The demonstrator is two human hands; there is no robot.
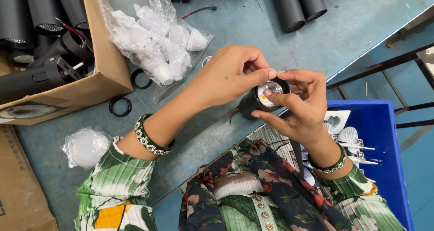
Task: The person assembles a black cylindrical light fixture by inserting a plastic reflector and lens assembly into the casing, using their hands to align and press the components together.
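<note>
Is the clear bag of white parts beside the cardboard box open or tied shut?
Open: the clear bag lies slack on the table, its mouth gaping loosely at the top, no knot visible.

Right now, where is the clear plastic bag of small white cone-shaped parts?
In the head view, the clear plastic bag of white cone-shaped parts lies on the grey-blue table, upper left of centre, just right of the cardboard box and beyond the left hand.

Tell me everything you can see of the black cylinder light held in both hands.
The black cylinder light is a short matt tube, metal or plastic by its look, held on its side above the teal table. Its open end faces the camera and shows a pale reflector with a yellow centre. Thin wires, one red, trail from its back end. The left hand pinches the rim from above; the right hand cradles it, thumb on the face.
</note>
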